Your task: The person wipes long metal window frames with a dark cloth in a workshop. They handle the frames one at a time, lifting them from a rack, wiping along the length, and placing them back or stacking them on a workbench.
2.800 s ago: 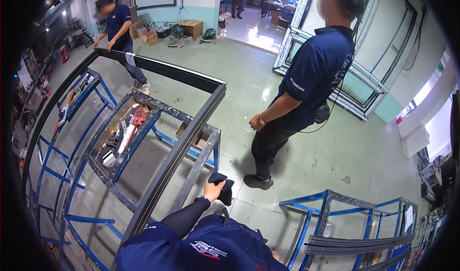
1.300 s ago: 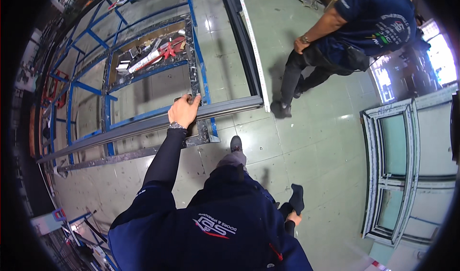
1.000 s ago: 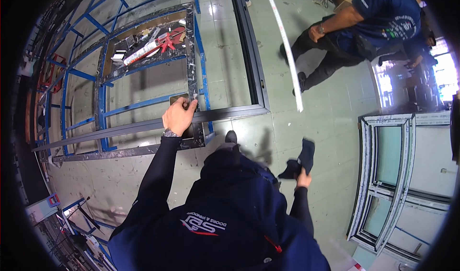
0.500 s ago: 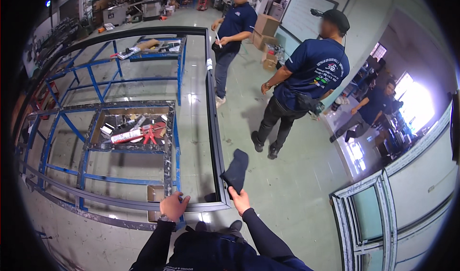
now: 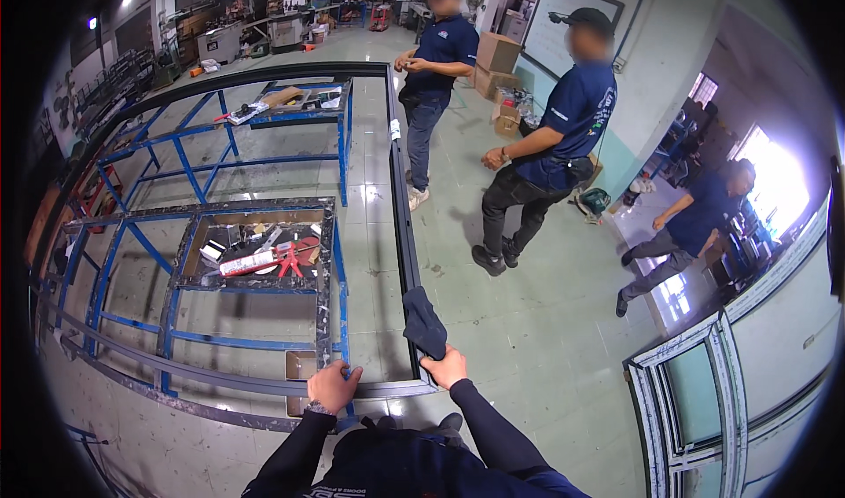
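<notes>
A large dark grey metal frame [image 5: 402, 225] lies across a blue steel workbench [image 5: 211, 338]. My left hand [image 5: 333, 387] rests over its near bar, fingers curled around it and thumb stretched along the top. At the frame's near right corner, my right hand [image 5: 447, 368] grips a dark cloth [image 5: 424, 322], which lies against the right bar. The fingertips under the cloth are hidden.
A tray [image 5: 198, 234] in the bench holds a red caulking gun [image 5: 290, 258] and loose parts. Beyond the frame stands a person [image 5: 433, 62]; another person [image 5: 559, 137] is to the right, a third [image 5: 700, 216] farther right. White-edged panels [image 5: 731, 383] lean at the right.
My right hand has brought the cloth from beside the corner onto the frame's right bar. My left hand stays on the near bar. The middle person has turned and bent the knees.
</notes>
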`<state>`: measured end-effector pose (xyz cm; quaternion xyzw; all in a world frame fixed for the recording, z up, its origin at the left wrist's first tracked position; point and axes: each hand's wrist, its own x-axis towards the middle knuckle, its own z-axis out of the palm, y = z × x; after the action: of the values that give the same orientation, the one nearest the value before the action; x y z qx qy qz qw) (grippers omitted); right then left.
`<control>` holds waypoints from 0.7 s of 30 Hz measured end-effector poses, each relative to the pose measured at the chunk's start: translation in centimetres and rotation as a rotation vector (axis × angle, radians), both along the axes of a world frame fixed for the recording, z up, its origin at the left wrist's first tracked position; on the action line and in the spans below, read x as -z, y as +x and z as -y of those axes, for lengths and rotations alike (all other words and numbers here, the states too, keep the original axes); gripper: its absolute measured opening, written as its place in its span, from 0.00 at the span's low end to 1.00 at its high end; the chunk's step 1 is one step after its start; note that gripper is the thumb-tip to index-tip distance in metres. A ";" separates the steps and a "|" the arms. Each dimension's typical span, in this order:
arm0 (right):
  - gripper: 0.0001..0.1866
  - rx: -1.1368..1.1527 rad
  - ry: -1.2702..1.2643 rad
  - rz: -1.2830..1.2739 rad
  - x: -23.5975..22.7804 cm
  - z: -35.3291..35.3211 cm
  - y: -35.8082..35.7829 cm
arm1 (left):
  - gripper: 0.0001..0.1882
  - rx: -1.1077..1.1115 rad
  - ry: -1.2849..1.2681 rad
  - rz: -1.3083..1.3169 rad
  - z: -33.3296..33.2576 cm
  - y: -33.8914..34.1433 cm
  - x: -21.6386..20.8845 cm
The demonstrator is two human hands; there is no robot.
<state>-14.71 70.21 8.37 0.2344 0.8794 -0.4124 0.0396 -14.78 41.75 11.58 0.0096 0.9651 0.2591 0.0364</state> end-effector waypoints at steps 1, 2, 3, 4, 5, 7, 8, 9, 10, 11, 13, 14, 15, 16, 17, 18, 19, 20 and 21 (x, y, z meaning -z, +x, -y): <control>0.30 0.005 0.003 0.013 -0.2 -0.2 -0.2 | 0.22 0.005 0.001 -0.011 0.0 -0.1 0.1; 0.30 0.000 -0.008 -0.010 -0.1 -0.3 -0.1 | 0.22 0.010 0.003 -0.022 0.0 0.0 0.2; 0.30 -0.005 -0.019 -0.033 0.2 -0.4 0.0 | 0.22 0.014 0.004 -0.034 0.0 0.0 0.4; 0.30 -0.011 -0.029 -0.052 0.1 -0.4 0.1 | 0.21 0.016 0.014 -0.040 0.1 0.0 0.6; 0.31 -0.021 -0.049 -0.067 0.1 -0.4 0.2 | 0.21 0.019 0.023 -0.047 0.1 0.0 0.8; 0.31 0.003 -0.062 -0.087 -0.2 -0.3 0.0 | 0.21 0.024 0.034 -0.052 0.2 -0.2 1.1; 0.31 0.012 -0.076 -0.082 -0.2 0.0 0.3 | 0.22 0.024 0.026 -0.039 0.2 -0.1 1.1; 0.30 0.020 -0.057 -0.087 -0.3 0.0 0.1 | 0.22 0.024 0.020 -0.026 0.2 -0.2 0.9; 0.30 0.028 -0.044 -0.075 -0.2 0.1 0.3 | 0.22 0.033 -0.016 0.023 -0.1 0.0 -0.6; 0.29 0.033 -0.055 -0.071 -0.2 0.2 0.2 | 0.23 0.029 -0.011 0.029 0.0 -0.2 -0.6; 0.29 0.036 -0.068 -0.078 -0.2 0.3 0.3 | 0.24 0.028 -0.003 0.051 0.2 -0.3 0.0; 0.28 0.033 -0.070 -0.090 -0.1 0.3 0.3 | 0.24 0.032 -0.001 0.067 0.2 -0.4 0.0; 0.28 0.032 -0.072 -0.102 0.0 0.3 0.4 | 0.24 0.036 0.000 0.083 0.3 -0.3 0.1; 0.28 0.031 -0.072 -0.103 -0.1 0.3 0.4 | 0.24 0.033 0.002 0.088 0.2 -0.4 -0.1; 0.28 0.031 -0.072 -0.104 -0.2 0.3 0.4 | 0.25 0.031 0.004 0.094 0.2 -0.4 -0.3; 0.28 0.032 -0.073 -0.105 -0.2 0.3 0.5 | 0.25 0.029 0.005 0.101 0.2 -0.3 -0.3; 0.28 0.026 -0.080 -0.100 -0.5 0.5 0.3 | 0.24 0.025 0.003 0.087 0.3 -0.3 -0.1; 0.28 0.026 -0.087 -0.097 -0.7 0.6 0.3 | 0.24 0.026 0.008 0.082 0.4 -0.3 0.0; 0.28 0.025 -0.095 -0.095 -0.9 0.8 0.3 | 0.24 0.026 0.011 0.077 0.5 -0.3 0.1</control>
<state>-14.36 69.46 9.29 0.2236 0.8568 -0.4647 0.0037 -15.09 41.23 11.44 0.0123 0.9613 0.2643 0.0769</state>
